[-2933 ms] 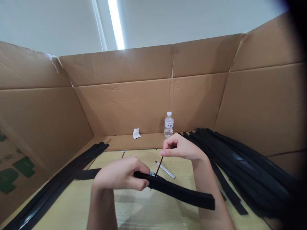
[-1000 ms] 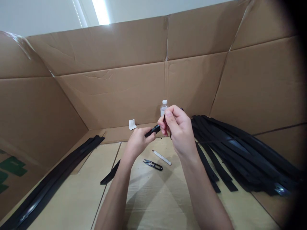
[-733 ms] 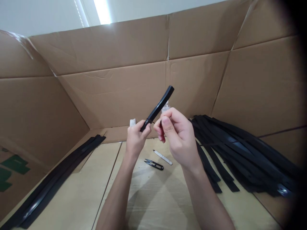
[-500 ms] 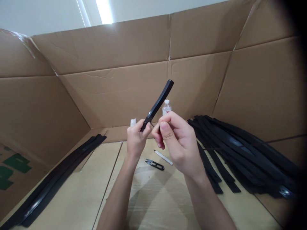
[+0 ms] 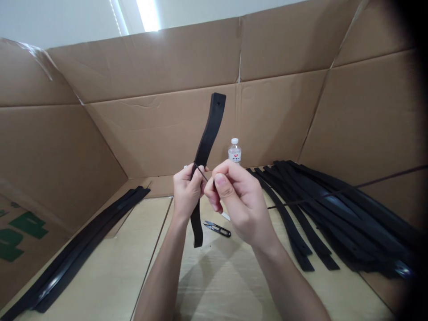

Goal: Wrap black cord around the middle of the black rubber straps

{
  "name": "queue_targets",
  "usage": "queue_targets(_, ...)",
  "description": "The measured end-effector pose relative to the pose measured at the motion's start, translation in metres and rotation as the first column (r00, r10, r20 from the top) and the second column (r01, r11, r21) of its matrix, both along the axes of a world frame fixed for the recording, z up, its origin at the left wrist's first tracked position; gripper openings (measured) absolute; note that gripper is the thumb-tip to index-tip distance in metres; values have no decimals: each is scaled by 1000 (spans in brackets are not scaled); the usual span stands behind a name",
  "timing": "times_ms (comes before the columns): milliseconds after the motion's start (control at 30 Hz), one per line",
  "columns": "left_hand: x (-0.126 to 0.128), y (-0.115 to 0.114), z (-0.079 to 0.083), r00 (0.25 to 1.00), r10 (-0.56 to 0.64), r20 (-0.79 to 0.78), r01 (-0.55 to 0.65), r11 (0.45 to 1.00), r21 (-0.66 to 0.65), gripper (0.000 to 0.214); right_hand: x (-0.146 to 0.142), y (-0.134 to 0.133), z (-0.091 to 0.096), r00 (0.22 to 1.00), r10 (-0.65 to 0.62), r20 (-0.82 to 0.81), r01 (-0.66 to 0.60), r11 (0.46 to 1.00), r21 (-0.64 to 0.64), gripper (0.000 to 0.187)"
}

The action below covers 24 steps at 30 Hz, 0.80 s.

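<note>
My left hand (image 5: 187, 191) is closed around the middle of a curved black strip (image 5: 210, 129), held nearly upright, with a small hole near its top end. A thin dark cord (image 5: 201, 172) crosses the strip at my left thumb and runs to my right hand (image 5: 239, 198). The thumb and index finger of that hand pinch the cord. Beyond it, the cord stretches off to the right edge of the view. Below the hands, black thread snips (image 5: 218, 229) lie on the table, beside a white pen-like stick partly hidden by my right hand.
A pile of black strips (image 5: 321, 209) covers the table's right side; several more strips (image 5: 87, 240) lie at the left. A water bottle (image 5: 234, 151) stands behind my hands. Cardboard walls (image 5: 160, 129) enclose the wooden table (image 5: 133, 249) at the back and sides.
The black strip has turned, from edge-on and leaning right to more upright with its flat face showing. A length of cord now shows stretching out to the right. Both hands have shifted slightly left.
</note>
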<state>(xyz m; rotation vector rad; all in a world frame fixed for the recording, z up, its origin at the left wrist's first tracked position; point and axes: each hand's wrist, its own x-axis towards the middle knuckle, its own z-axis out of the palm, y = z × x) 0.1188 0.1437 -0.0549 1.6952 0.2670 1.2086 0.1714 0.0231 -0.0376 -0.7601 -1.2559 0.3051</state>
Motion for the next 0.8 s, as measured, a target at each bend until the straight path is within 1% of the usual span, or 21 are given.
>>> queue_targets(100,-1,0,-1,991,-124,43,127,989,-77,29,2,-3,2,998,25,-62,-24,999,27,23)
queue_targets(200,-1,-2,-2,975,-208,79,218,963,-155,29,2,-6,3,991,52,-124,-47,998,47,22)
queue_targets(300,-3,-5,-2,953,-279,114,298,930,-213,29,2,-9,3,986,68,-153,-57,996,73,20)
queue_targets(433,-7,-9,3,914,-377,150,405,868,-286,27,2,-10,4,981,84,-177,-65,992,111,19)
queue_targets(567,-12,-15,9,890,-421,177,456,824,-336,29,3,-10,5,970,134,-204,-108,985,135,20)
queue_targets(700,-16,-18,12,870,-449,204,493,799,-343,29,6,-9,5,967,142,-209,-114,983,144,21)
queue_targets(800,-16,-18,13,846,-480,231,533,765,-361,28,9,-7,4,962,165,-217,-133,979,154,21)
